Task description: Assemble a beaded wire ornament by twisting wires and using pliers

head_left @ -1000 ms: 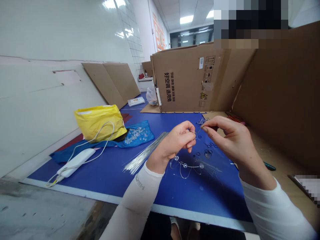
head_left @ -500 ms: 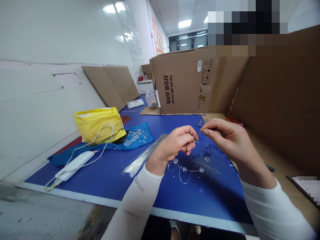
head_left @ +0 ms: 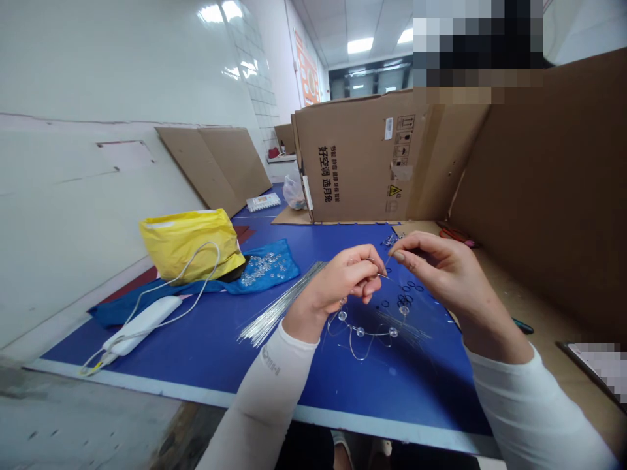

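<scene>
My left hand (head_left: 350, 281) is closed on a wire strand, which bends into loops below it. Along the strand sit several clear round beads (head_left: 360, 331). My right hand (head_left: 441, 267) faces it, thumb and forefinger pinched on a fine thread-like strand (head_left: 388, 261) by the left fingertips. What lies inside the left fist is mostly hidden. Black rings (head_left: 407, 288) lie on the table under the right hand, near a fan of thin wires (head_left: 409, 329). To the left of my left wrist lies a bundle of straight silvery wires (head_left: 274, 310).
Loose clear beads (head_left: 264, 269) rest on a blue bag (head_left: 289, 258) beside a yellow bag (head_left: 191, 245). A white power strip (head_left: 142, 323) with its cord lies at the left. Small metal pieces (head_left: 390, 240) sit before a large cardboard box (head_left: 362, 163). Red-handled pliers (head_left: 458, 236) lie right.
The camera view has shifted slightly. Both hands keep nearly the same pose, and the fine strand between them is a little more visible.
</scene>
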`<state>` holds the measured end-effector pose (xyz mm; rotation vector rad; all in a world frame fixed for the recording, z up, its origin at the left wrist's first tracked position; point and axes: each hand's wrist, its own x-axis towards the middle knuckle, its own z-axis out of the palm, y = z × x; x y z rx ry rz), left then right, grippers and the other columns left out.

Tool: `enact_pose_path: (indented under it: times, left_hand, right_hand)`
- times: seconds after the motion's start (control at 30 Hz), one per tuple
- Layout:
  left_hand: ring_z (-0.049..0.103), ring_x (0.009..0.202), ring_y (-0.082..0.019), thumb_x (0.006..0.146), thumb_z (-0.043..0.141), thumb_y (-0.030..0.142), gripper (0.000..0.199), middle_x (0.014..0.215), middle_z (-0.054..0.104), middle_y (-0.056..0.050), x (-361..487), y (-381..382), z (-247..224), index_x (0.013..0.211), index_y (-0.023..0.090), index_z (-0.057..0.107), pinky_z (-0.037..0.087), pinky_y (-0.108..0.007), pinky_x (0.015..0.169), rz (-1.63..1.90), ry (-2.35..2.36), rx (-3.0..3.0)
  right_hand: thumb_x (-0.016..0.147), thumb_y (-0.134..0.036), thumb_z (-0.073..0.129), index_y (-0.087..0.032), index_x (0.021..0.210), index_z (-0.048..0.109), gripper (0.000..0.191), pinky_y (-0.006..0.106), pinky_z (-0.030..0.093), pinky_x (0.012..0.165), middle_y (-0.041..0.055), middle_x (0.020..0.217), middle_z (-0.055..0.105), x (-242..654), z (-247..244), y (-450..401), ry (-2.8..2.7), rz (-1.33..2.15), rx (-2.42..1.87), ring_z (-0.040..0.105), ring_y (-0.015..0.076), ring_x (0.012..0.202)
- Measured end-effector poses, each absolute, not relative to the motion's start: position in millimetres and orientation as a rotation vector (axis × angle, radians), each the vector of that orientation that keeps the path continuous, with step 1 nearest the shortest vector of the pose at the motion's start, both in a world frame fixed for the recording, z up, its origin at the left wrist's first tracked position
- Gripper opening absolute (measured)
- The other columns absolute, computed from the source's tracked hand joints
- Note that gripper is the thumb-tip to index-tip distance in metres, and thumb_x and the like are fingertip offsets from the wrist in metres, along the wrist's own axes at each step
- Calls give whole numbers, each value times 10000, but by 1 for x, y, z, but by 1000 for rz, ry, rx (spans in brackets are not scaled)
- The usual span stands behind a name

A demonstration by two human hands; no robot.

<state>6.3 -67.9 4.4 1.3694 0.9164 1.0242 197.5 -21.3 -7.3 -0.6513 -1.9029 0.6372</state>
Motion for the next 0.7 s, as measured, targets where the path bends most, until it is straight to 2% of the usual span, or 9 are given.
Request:
enact_pose_path:
  times: [0.7]
  left_hand:
    - [318, 382, -34, 827, 503, 155, 67, 491, 509, 80, 5, -65, 3, 819, 181, 564, 393, -194, 489, 1024, 895, 1392]
  right_hand:
    - [898, -353, 699, -219, 855, 738, 146, 327, 502, 735, 38, 843, 754, 196, -7, -21, -1861, 670, -665, 670, 188, 784]
